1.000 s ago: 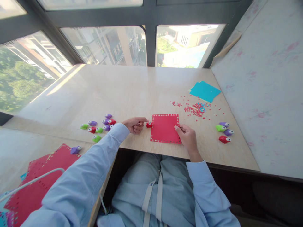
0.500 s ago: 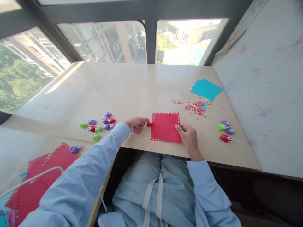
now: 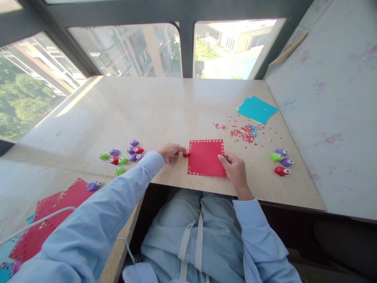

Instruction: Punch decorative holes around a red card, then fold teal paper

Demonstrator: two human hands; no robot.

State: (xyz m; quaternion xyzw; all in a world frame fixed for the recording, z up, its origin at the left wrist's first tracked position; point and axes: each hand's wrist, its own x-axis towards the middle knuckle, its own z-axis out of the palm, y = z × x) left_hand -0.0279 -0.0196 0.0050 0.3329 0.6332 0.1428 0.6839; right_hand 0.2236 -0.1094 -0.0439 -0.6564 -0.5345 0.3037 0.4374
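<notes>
The red punch (image 3: 186,154) is pinched in the grip of the left hand (image 3: 171,152) at the left edge of the red sheet (image 3: 205,157) on the counter (image 3: 165,114); its right edge is pinched by the right hand (image 3: 235,169).

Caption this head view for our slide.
Left hand holds a red punch against the red paper; right hand steadies it.

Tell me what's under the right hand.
The right hand covers the red sheet at its right edge and lower right corner. Whether it grips beneath the paper is hidden.
</notes>
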